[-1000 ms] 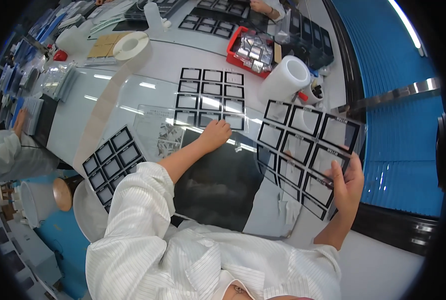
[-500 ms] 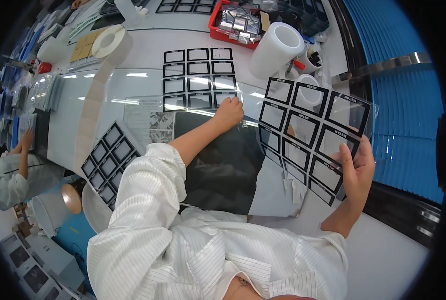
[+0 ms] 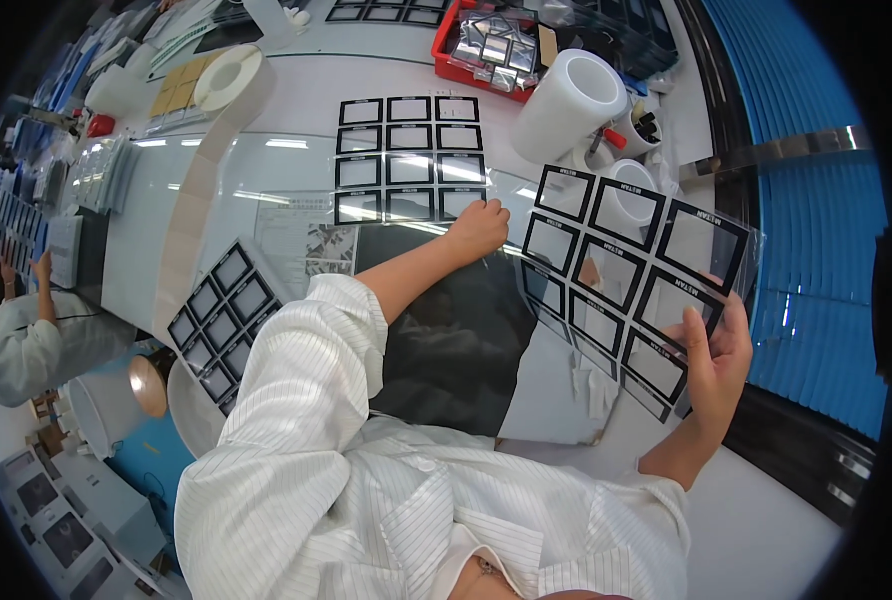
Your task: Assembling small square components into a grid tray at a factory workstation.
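My right hand (image 3: pixel 716 355) grips the right edge of a clear plastic sheet (image 3: pixel 606 245) printed with black rectangular frames. This sheet is tilted up above the table's right side, thumb on its near face, other fingers partly behind it. A flat framed sheet (image 3: pixel 411 154) of the same kind lies on the glassy table top further off. At its near right corner is my left hand (image 3: pixel 477 230), fingers curled together; whether they pinch the sheet's corner or a film is hidden. A dark mat (image 3: pixel 446 340) lies below my left forearm.
More framed sheets (image 3: pixel 228 318) lie at the left edge. White rolls (image 3: pixel 571 105) and a red bin (image 3: pixel 449 68) of small packets stand at the back right. A tape roll (image 3: pixel 228 82) lies back left. Another person (image 3: pixel 41 335) works at far left.
The view has shifted slightly, moving the table things a little right in it. Both hands keep nearly the same places. At far left, the other person now holds up a framed sheet.
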Action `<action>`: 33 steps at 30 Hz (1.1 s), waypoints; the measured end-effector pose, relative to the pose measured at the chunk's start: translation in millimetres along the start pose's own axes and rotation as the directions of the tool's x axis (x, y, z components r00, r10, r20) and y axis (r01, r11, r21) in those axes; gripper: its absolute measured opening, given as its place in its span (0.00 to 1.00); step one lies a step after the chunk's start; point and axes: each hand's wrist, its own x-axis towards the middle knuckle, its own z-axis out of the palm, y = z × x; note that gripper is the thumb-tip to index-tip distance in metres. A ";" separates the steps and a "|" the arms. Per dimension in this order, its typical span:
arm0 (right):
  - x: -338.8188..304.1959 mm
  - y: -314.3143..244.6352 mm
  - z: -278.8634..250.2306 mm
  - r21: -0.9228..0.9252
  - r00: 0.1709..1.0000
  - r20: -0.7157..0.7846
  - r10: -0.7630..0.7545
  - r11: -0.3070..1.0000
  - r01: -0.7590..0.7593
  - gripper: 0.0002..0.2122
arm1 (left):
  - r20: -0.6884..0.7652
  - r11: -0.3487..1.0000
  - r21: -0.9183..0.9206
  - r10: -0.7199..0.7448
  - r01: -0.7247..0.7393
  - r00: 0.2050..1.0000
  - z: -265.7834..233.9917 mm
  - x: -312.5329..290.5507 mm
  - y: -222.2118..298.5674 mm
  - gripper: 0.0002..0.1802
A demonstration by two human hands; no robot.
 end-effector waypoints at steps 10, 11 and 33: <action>-6.1 -4.1 -4.6 -0.021 0.999 0.033 -0.030 0.999 0.030 0.16 | -0.068 0.980 -0.161 -0.128 0.116 0.989 -5.4 -4.7 -5.5 0.05; -5.5 -5.3 -3.1 -0.022 0.999 0.038 -0.039 0.999 0.040 0.16 | -0.049 0.983 -0.114 -0.149 0.143 0.988 -3.3 -2.8 -1.2 0.05; -33.6 -59.5 -10.3 0.000 0.995 0.009 -0.095 0.995 0.095 0.17 | -0.015 0.819 -0.504 -0.323 0.272 0.946 -83.8 -78.0 98.4 0.07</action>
